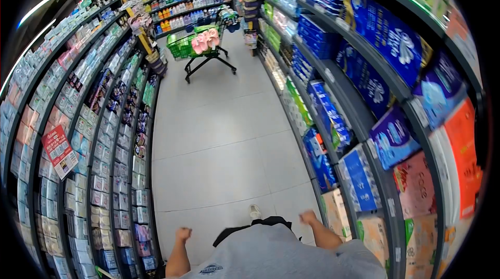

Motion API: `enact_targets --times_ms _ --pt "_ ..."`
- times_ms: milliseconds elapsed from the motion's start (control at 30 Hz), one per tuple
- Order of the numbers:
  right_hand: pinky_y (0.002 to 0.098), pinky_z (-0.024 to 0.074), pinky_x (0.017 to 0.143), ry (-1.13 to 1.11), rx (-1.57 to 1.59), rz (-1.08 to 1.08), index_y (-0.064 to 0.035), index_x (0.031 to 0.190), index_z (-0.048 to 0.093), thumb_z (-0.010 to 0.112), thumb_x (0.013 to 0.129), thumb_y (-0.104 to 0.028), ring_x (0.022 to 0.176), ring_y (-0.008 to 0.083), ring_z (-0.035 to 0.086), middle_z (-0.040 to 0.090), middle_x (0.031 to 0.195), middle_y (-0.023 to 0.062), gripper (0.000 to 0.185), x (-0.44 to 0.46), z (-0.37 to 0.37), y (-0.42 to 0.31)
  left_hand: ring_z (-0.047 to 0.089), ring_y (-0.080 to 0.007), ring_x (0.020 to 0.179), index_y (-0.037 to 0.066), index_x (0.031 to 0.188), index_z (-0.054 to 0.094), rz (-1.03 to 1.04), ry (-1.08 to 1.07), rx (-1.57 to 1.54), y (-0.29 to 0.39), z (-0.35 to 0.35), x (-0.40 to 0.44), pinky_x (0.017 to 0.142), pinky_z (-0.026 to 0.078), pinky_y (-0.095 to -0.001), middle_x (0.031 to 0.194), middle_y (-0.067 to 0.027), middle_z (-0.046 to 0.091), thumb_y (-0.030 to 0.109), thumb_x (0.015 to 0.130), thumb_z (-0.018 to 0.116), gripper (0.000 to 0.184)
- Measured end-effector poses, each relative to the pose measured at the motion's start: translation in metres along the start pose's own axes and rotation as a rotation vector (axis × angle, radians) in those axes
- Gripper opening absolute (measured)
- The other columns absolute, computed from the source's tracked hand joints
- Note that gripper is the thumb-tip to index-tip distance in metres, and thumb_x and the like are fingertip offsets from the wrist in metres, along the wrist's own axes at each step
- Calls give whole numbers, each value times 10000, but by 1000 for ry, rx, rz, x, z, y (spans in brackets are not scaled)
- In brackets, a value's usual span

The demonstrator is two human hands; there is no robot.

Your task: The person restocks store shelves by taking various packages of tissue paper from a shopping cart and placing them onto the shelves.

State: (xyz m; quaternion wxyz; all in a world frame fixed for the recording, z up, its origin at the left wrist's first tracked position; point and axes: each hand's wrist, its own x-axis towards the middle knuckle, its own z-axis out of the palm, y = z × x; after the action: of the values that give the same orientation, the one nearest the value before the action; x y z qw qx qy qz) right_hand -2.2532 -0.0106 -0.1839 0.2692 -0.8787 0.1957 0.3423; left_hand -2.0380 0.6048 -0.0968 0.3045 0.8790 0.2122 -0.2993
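Observation:
My left hand (183, 233) hangs low beside my body with its fingers curled in, and nothing shows in it. On the other side my right hand (308, 217) is also loosely closed and seems to hold nothing. It is nearest to the lower right shelf, where an orange-and-white pack (337, 211) stands; I see no contact between them. Farther up the aisle is a green shopping cart (179, 47) on a black frame, with pink items (205, 41) in or on it.
Shelves with small packs (99, 182) line the left side, where a red sign (59, 150) sticks out. Blue tissue packs (385, 34) and a purple pack (394, 137) fill the right shelves. Bottles (190, 8) stand at the aisle's end. Pale floor tiles (224, 133) run between.

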Motion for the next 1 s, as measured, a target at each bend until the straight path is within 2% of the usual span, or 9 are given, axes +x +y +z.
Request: enact_targets --times_ms 133,333,400,467,667,767,800,900,1000 --pt "405 496 673 567 171 -231 -69 712 668 527 791 -380 687 291 635 635 677 162 350 94 -174 -171 578 -145 586 -22 913 622 199 156 -696 119 -41 -6 534 457 -246 701 -69 619 67 829 575 131" --pt "263 490 575 344 792 -463 37 914 622 595 853 -138 619 126 607 636 706 65 187 159 -303 -339 610 -157 574 1 869 624 -1 -60 -586 129 -1 42 452 448 -268 707 -93 636 91 845 532 131" --pt "268 488 568 285 682 -423 26 895 628 588 857 -132 609 126 602 635 700 66 167 188 -296 -344 610 -161 561 20 847 651 -44 -265 -518 86 23 69 406 434 -291 670 -83 634 90 816 550 127" --pt "303 488 562 224 558 -286 0 781 648 594 844 -195 593 146 601 639 651 70 212 223 -265 -318 627 -234 611 66 836 673 573 -346 158 48 37 97 489 473 -371 694 -91 654 231 793 582 194" --pt "355 519 710 -154 -64 103 -89 935 699 589 789 -303 810 258 658 685 876 119 281 258 -245 -206 646 -281 740 122 871 686 497 -395 562 87 2 203 660 506 -405 822 -95 680 382 770 556 309" --pt "411 511 592 -161 227 184 -72 983 670 616 799 -201 678 237 655 675 793 112 230 290 -284 -175 648 -212 666 141 832 698 464 -271 563 172 -63 293 631 500 -383 771 -65 685 397 788 566 292" --pt "418 502 549 -114 274 351 -63 966 660 625 801 -172 629 232 647 668 763 111 201 274 -329 -218 642 -207 635 131 784 692 -100 -273 92 213 -80 326 633 502 -380 716 -59 678 419 814 539 328" --pt "383 493 534 151 691 397 -68 907 628 638 799 -197 574 227 627 649 717 101 169 345 -347 -227 621 -368 750 47 815 672 283 -15 277 343 -145 417 720 499 -447 756 -163 660 409 792 561 379" --pt "360 487 530 198 965 427 -70 890 619 634 806 -211 572 209 621 643 710 85 165 368 -412 -331 633 -216 708 6 936 657 377 59 -197 503 -199 444 677 500 -329 778 -142 660 251 793 606 288"
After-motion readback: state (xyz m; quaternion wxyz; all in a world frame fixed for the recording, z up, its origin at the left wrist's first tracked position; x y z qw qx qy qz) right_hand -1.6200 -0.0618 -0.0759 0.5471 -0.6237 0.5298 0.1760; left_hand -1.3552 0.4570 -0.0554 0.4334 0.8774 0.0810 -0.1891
